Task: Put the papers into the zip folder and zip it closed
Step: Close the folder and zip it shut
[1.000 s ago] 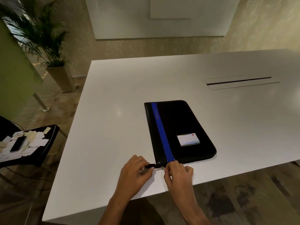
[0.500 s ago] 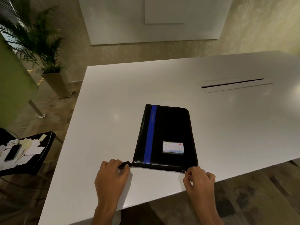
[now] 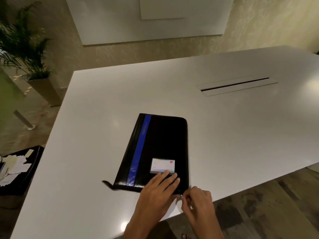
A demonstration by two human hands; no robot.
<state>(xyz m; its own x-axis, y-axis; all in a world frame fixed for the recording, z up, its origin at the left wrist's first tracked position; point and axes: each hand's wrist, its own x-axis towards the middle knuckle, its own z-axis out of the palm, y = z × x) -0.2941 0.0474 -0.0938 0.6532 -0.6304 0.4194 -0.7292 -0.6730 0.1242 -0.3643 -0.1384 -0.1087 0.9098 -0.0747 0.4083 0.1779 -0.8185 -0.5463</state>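
zip folder (image 3: 160, 144): lying flat on the tabletop (image 3: 224, 135) by its near edge, long axis running away from the person. left hand (image 3: 158, 190): pressing flat, fingers straight, on the near right corner. right hand (image 3: 198, 199): sitting just beside that corner, pinching the zipper pull (image 3: 180, 195).

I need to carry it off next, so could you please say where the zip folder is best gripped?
By its near short edge, coming from the near side: the zip folder lies flat, and that edge sits closest to the table rim.
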